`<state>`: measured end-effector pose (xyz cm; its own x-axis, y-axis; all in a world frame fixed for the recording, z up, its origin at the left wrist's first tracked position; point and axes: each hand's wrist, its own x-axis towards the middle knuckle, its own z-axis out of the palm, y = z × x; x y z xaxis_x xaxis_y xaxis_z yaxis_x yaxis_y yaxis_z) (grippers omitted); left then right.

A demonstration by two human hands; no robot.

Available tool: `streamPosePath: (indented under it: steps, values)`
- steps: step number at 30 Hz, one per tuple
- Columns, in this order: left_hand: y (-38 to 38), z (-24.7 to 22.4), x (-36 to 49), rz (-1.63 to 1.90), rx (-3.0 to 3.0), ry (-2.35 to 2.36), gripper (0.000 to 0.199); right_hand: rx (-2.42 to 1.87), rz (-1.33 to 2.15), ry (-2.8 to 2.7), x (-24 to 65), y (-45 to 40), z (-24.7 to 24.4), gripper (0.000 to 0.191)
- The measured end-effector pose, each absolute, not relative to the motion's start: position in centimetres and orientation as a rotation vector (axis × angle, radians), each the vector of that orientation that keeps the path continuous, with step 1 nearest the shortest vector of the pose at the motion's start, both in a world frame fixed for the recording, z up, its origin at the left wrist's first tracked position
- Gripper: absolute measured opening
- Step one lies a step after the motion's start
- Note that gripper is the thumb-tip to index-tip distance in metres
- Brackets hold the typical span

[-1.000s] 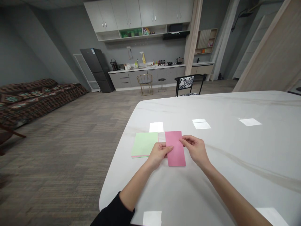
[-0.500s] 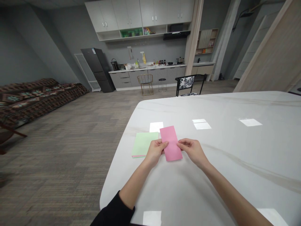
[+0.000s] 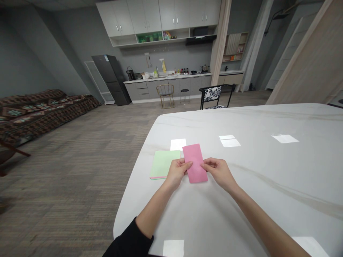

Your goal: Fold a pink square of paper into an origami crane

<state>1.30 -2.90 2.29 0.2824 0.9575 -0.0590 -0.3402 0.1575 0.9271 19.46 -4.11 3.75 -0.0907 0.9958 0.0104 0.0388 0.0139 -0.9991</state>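
Observation:
Between my two hands is a pink sheet of paper (image 3: 195, 155), a tall rectangle that looks folded, held tilted just over the table. My left hand (image 3: 177, 172) pinches its left edge, thumb on top and fingers underneath. On the opposite edge, my right hand (image 3: 217, 171) grips it between thumb and fingers. A stack of paper (image 3: 164, 162) with a light green sheet on top lies left of the pink one. Pink and darker green edges show at the stack's near side, and my left hand covers its near right corner.
The glossy white table (image 3: 257, 171) has a rounded left edge with floor beyond it. A black metal chair (image 3: 214, 94) stands at the far side. Farther back are a gold chair (image 3: 165, 93), a stool (image 3: 184, 93), kitchen cabinets and a dark fridge (image 3: 111, 78).
The pink paper has shifted very slightly in my hands, its top edge moving a little to the right. Both hands keep their hold in nearly the same place.

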Motion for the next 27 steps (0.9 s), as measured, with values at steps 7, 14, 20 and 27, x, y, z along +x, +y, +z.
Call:
streamPosePath:
  steps: [7, 14, 20, 27]
  values:
    - [-2.9, 2.5, 1.2, 1.06, 0.988, 0.843, 0.042, -1.166, 1.168, -1.377, 19.5, -4.1, 3.7, 0.024]
    - [-3.2, 2.9, 1.3, 1.017, 0.936, 0.978, 0.039, -1.139, 1.094, -1.261, 19.6, -4.1, 3.9, 0.025]
    - [-3.3, 3.2, 1.3, 1.12, 0.761, 0.879, 0.039, -1.023, 1.283, -1.093, 19.6, -3.6, 2.8, 0.036]
    - [-3.0, 2.9, 0.6, 1.082, 0.856, 0.95, 0.036, -1.056, 1.148, -1.073, 20.3, -3.0, 2.6, 0.043]
